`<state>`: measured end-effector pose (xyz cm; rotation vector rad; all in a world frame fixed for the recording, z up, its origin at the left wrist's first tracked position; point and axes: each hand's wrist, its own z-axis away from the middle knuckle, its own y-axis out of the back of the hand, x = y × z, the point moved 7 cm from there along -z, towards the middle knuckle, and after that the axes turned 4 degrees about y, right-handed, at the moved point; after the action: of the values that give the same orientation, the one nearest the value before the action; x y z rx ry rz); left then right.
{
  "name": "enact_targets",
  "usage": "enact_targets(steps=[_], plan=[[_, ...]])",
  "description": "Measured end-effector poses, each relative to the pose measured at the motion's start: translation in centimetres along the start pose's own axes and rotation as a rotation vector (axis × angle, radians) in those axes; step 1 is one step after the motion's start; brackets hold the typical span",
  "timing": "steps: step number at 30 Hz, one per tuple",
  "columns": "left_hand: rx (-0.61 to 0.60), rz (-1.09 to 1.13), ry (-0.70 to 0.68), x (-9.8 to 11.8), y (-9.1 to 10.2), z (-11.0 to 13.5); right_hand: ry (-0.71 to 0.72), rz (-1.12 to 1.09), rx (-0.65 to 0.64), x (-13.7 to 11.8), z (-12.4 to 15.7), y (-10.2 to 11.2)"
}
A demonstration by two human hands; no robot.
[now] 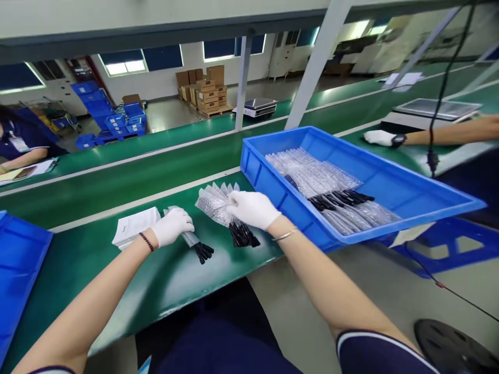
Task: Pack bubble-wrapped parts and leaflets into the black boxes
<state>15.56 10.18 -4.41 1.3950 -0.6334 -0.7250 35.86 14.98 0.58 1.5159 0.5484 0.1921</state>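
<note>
Both my hands wear white gloves over the green bench [210,275]. My left hand [171,227] is closed on a small bundle of bubble-wrapped black-tipped items [192,240], whose dark ends point toward me. To the right, my right hand [253,208] grips a fanned bundle of bubble-wrap sleeves [214,204] with black ends [244,235] sticking out below. What sits inside the sleeves I cannot make out. A stack of white printed booklets [134,226] lies just left of my left hand. More of the same sleeves [312,171] lie in rows in the blue bin [273,200] at right.
Another blue bin [19,275] stands at the left edge. A co-worker's gloved hand [380,137] rests by a scale [436,109] on the right. Another person [23,145] sits far left. A black cable [440,104] hangs at right, and a metal post [319,62] rises behind the bin.
</note>
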Motion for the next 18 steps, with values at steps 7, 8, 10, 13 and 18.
enact_targets(steps=[7, 8, 10, 13, 18], plan=[[0.132, 0.093, 0.191, -5.4, -1.5, 1.2, 0.087, -0.166, 0.006, -4.3, -4.5, -10.3], [0.144, 0.147, 0.205, -5.7, -1.9, 1.4, 0.091, -0.232, 0.028, -4.8, -4.5, -11.1], [0.167, 0.211, 0.245, -6.1, -2.6, 2.0, 0.022, -0.464, 0.138, -4.5, -4.3, -12.3], [0.276, 0.212, 0.36, -6.2, -2.8, 3.0, -0.213, -0.911, 0.276, -1.7, -3.9, -14.0], [0.461, 0.337, 0.438, -5.2, -1.8, 1.9, -0.126, -1.194, 0.005, -2.9, -5.1, -15.0]])
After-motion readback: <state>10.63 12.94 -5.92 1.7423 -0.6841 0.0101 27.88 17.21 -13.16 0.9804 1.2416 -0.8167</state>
